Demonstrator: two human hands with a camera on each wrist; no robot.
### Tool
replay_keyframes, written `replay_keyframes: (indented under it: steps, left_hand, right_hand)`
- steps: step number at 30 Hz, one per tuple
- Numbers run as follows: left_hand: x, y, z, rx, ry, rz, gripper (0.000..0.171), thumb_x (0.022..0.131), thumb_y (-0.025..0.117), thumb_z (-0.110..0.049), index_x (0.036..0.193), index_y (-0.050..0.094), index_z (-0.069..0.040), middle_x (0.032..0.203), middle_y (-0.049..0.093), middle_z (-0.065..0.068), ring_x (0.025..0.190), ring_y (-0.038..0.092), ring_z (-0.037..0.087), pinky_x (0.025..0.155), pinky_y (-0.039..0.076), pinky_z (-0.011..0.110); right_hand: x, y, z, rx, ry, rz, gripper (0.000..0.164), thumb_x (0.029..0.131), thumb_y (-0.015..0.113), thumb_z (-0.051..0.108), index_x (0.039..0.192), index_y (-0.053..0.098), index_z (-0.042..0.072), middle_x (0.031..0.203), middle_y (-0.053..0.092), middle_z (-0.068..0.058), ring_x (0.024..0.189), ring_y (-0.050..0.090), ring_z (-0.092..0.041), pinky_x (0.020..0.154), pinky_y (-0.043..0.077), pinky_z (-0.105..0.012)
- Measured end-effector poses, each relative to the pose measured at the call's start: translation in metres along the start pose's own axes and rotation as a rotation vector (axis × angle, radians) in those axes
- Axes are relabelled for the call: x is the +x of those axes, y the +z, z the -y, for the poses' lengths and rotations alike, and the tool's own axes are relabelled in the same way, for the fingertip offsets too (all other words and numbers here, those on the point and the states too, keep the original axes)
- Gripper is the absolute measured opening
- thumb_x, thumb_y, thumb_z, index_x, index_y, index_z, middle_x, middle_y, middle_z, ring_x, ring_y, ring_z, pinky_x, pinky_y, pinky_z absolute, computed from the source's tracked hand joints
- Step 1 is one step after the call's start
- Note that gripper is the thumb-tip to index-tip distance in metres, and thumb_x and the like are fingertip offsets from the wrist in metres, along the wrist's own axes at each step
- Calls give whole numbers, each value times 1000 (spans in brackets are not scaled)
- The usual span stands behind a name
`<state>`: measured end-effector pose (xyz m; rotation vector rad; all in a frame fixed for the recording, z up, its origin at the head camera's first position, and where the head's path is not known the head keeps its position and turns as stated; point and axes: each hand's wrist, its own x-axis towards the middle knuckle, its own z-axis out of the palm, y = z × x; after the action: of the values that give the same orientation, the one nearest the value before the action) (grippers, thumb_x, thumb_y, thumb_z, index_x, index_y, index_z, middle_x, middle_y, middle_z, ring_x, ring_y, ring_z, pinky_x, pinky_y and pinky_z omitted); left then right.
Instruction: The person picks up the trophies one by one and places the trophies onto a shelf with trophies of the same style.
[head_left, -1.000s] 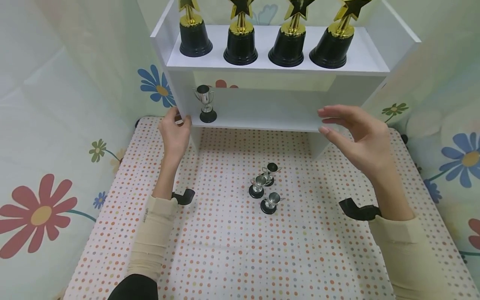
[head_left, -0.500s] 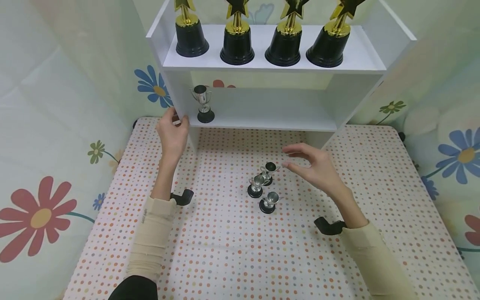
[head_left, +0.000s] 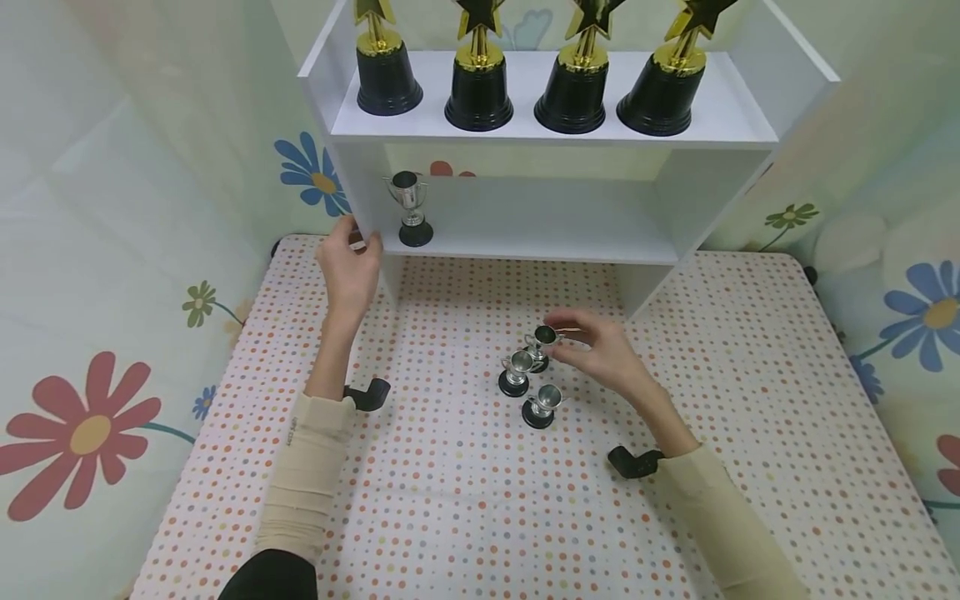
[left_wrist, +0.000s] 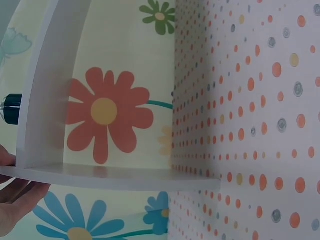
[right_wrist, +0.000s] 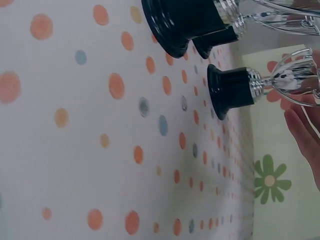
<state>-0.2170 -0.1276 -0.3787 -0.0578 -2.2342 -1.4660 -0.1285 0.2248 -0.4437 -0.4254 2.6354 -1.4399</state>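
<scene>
At the white shelf unit (head_left: 540, 221), my left hand (head_left: 348, 271) grips the lower left side panel, its thumb on one face and fingers on the other in the left wrist view. My right hand (head_left: 600, 350) is at the farthest small silver trophy cup (head_left: 542, 340) on the table, thumb and fingers spread on either side of its bowl; whether they touch it I cannot tell. Fingers (right_wrist: 305, 132) show beside that cup in the right wrist view. Two more silver trophy cups, a middle cup (head_left: 515, 371) and a nearer cup (head_left: 543, 406), stand close by.
One silver trophy cup (head_left: 410, 208) stands at the left end of the middle shelf. Several gold star trophies (head_left: 480, 87) with black bases line the top shelf. A dotted cloth (head_left: 450, 500) covers the table, with flowered curtains (head_left: 150, 250) around it.
My right hand has moved from beside the shelf's right end down and left to the farthest silver trophy cup. The left hand has stayed on the side panel.
</scene>
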Motion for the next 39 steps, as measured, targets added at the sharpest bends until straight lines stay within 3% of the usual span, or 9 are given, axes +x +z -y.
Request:
replay_keyframes:
  steps: [5,18,39]
  left_hand:
    - [0,0,0,1,-2,-1,31,93,58,-7,124,62,-1,120,67,15,106,66,24,87,59,36]
    - [0,3,2,-3,33,-18,30,93,56,-5,123,62,0,120,67,16,106,66,24,87,59,33]
    - [-1,2,3,-8,34,-13,30,94,57,-8,123,62,-3,118,67,13,104,65,21,86,58,30]
  right_hand:
    - [3,6,-2,38,-2,17,54,85,75,26,134,55,15,132,60,-8,119,60,-30,101,50,-46]
    - [5,12,-2,-7,17,10,46,89,71,20,132,57,13,127,63,-10,116,63,-34,95,54,-43]
    - [30,-1,55,-39,-121,-32,42,89,70,30,129,61,19,127,64,1,112,65,-20,94,55,-40]
